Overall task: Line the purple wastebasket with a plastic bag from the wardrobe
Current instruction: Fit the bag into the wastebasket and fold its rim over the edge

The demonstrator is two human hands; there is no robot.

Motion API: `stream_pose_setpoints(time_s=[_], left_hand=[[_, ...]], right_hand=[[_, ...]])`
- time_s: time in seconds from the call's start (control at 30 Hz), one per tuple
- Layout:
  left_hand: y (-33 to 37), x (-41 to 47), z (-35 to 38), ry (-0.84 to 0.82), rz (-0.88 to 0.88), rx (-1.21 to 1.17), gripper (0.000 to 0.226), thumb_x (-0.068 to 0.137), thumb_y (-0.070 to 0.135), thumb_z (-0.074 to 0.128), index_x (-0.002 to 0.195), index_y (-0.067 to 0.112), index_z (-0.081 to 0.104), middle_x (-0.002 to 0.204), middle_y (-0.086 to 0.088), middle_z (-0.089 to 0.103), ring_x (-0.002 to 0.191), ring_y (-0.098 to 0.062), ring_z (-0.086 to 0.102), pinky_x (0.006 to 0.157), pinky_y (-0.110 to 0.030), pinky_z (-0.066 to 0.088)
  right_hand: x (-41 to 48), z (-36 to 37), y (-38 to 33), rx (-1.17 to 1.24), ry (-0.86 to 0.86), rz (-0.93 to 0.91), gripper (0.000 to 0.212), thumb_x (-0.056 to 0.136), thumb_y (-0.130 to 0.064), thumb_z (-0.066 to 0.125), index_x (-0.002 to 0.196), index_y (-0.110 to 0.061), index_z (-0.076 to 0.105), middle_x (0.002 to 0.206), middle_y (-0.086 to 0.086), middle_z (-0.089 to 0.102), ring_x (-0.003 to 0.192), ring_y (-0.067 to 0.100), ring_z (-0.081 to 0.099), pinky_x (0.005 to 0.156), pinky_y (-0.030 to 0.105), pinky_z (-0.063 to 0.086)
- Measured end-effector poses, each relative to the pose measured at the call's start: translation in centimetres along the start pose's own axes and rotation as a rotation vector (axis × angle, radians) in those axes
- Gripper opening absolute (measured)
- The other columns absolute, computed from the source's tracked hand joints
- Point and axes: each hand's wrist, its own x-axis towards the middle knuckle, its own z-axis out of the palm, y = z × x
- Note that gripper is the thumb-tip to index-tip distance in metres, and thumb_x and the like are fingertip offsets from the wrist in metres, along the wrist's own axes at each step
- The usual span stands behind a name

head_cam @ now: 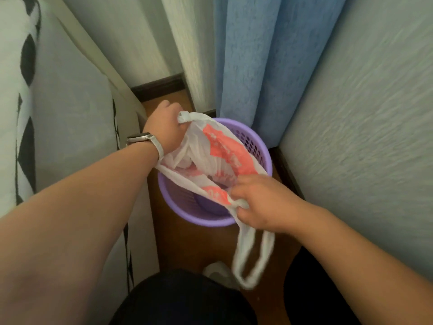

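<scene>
A purple perforated wastebasket (187, 215) stands on the brown floor in a narrow gap. A white plastic bag with red print (210, 158) is spread open over its mouth, its bottom hanging inside. My left hand (165, 129), with a watch on the wrist, grips one bag handle at the basket's far left rim. My right hand (262, 202) pinches the bag's near edge at the front right rim. The other handle loop (248, 261) dangles below that hand, outside the basket.
A bed with grey and black-patterned bedding (65, 127) lies close on the left. A white curtain (187, 48) and a blue curtain (262, 62) hang behind the basket. A textured wall (365, 127) closes the right side. My dark-clothed knees (182, 299) are at the bottom.
</scene>
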Motion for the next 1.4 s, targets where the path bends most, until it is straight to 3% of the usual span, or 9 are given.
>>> stream_pose_setpoints(time_s=[0.23,0.37,0.5,0.6,0.73,0.93,1.13,1.27,1.4], left_hand=[[-1.0,-0.1,-0.4,-0.031,-0.216,-0.064,0.018,0.092,0.023,0.053,0.104,0.009,0.056,0.116,-0.019,0.052,0.095,-0.032,0.054,0.077,-0.037,0.041],[1.2,-2.8,-1.3,0.058,0.108,0.171,0.058,0.084,0.035,0.067,0.135,0.015,0.049,0.139,-0.014,0.045,0.13,-0.035,0.042,0.109,-0.051,0.037],[3.7,-5.3,-2.2,-0.005,0.442,0.218,0.026,0.091,0.023,0.058,0.115,0.014,0.062,0.121,-0.009,0.06,0.111,-0.028,0.054,0.096,-0.042,0.045],[3.5,-7.3,-0.7,-0.283,0.49,0.225,0.022,0.096,0.025,0.052,0.114,0.019,0.064,0.119,-0.002,0.063,0.106,-0.021,0.057,0.096,-0.034,0.045],[1.9,-7.8,0.9,-0.327,0.415,0.297,0.046,0.097,0.037,0.053,0.141,0.025,0.045,0.151,0.001,0.041,0.135,-0.022,0.041,0.114,-0.038,0.031],[-0.9,-4.3,2.5,-0.246,0.326,0.396,0.07,0.09,0.056,0.055,0.149,0.03,0.028,0.161,-0.002,0.02,0.15,-0.027,0.014,0.122,-0.05,0.015],[-2.4,-0.5,3.7,-0.289,0.316,0.228,0.083,0.086,0.052,0.063,0.152,0.028,0.019,0.157,-0.002,0.028,0.143,-0.029,0.029,0.117,-0.049,0.03],[-2.4,0.8,4.5,-0.319,0.314,0.18,0.087,0.085,0.045,0.066,0.153,0.034,0.014,0.155,0.0,0.03,0.129,-0.031,0.048,0.1,-0.043,0.047],[-2.5,0.7,4.7,-0.336,0.188,0.124,0.076,0.089,0.037,0.066,0.149,0.041,0.019,0.14,-0.003,0.049,0.113,-0.03,0.059,0.087,-0.038,0.049]], right_hand=[[-3.0,1.1,-0.2,-0.034,-0.001,0.113,0.044,0.082,-0.058,0.04,0.105,-0.03,0.063,0.095,-0.015,0.047,0.1,0.016,0.052,0.088,0.04,0.047],[-2.9,0.5,-1.2,0.1,0.076,0.151,0.042,0.094,-0.056,0.04,0.12,-0.03,0.061,0.113,-0.013,0.06,0.105,0.007,0.051,0.091,0.032,0.045],[-1.3,0.4,-2.1,0.166,0.17,0.175,0.025,0.1,-0.029,0.045,0.117,-0.026,0.063,0.11,-0.011,0.06,0.097,0.007,0.052,0.085,0.025,0.045],[0.2,0.7,-2.2,0.172,0.169,0.216,0.024,0.096,-0.019,0.049,0.116,-0.023,0.061,0.108,-0.007,0.057,0.097,0.014,0.054,0.083,0.027,0.045],[0.9,1.2,-1.4,0.073,0.09,0.26,0.036,0.092,-0.026,0.057,0.127,-0.021,0.054,0.125,0.002,0.053,0.11,0.022,0.05,0.092,0.035,0.045],[1.7,2.2,0.4,-0.151,0.109,0.442,0.079,0.087,-0.052,0.059,0.149,-0.025,0.021,0.162,0.009,0.008,0.15,0.032,-0.002,0.121,0.051,0.003],[3.3,1.8,3.3,-0.091,0.097,0.538,0.101,0.087,-0.055,0.056,0.154,-0.018,-0.01,0.163,0.0,-0.017,0.148,0.03,-0.023,0.121,0.046,0.004],[3.9,1.5,5.1,0.013,0.183,0.541,0.106,0.085,-0.048,0.063,0.154,-0.019,-0.012,0.162,-0.003,-0.02,0.15,0.028,-0.008,0.121,0.041,0.012],[4.3,1.9,5.9,0.099,0.264,0.541,0.104,0.082,-0.039,0.068,0.153,-0.025,-0.006,0.152,0.003,0.015,0.13,0.03,0.039,0.096,0.036,0.041]])
